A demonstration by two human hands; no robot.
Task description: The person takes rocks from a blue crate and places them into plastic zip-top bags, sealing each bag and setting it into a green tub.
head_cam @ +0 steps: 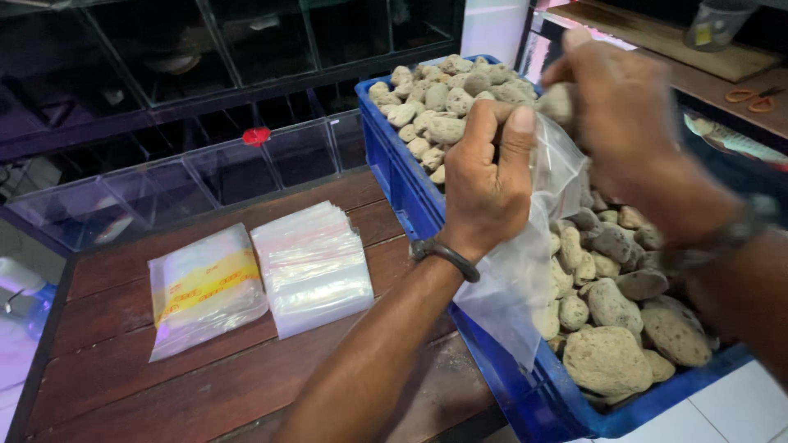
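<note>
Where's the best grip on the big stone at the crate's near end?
Take the big stone across its narrower sides, from above. It lies flat on top of the other stones, upper face exposed. The blue crate wall hems in its near side, so sideways approaches look cramped.

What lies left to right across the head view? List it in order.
Yellow-printed pack of bags → stack of clear zip bags → left hand gripping a clear plastic bag → right hand with a stone at the bag's mouth, above the blue crate of stones.
</note>
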